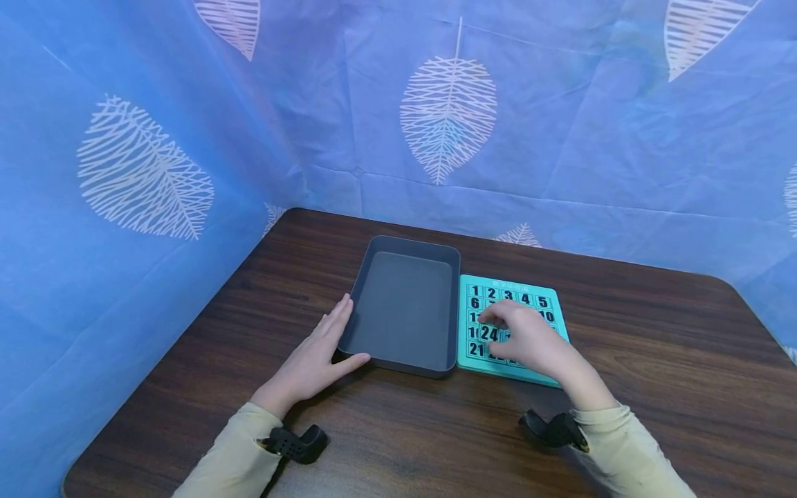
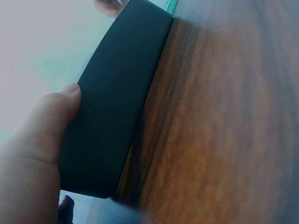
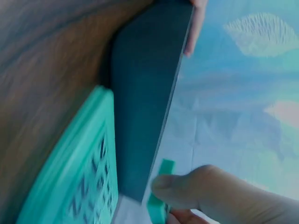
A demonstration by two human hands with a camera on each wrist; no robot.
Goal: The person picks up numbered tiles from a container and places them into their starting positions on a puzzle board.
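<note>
A turquoise number board [image 1: 507,374] lies on the table, its tiles marked with black numerals in rows. Just above it, my right hand [image 1: 534,337] pinches the number tile [image 1: 489,333] marked 24 between thumb and fingers. The right wrist view shows the turquoise edge of that tile [image 3: 157,211] under the thumb, lifted off the board. My left hand [image 1: 311,366] rests against the near left corner of a dark grey tray [image 1: 401,311]. Its fingers lie straight along the left wall, with the thumb at the near wall [image 2: 110,107]. Some tiles are hidden behind my right hand.
The tray stands directly left of the board, their sides close together. Both are on a dark wood-grain table [image 1: 654,346]. A blue cloth [image 1: 560,124] with white leaf prints hangs behind the table and along its left side.
</note>
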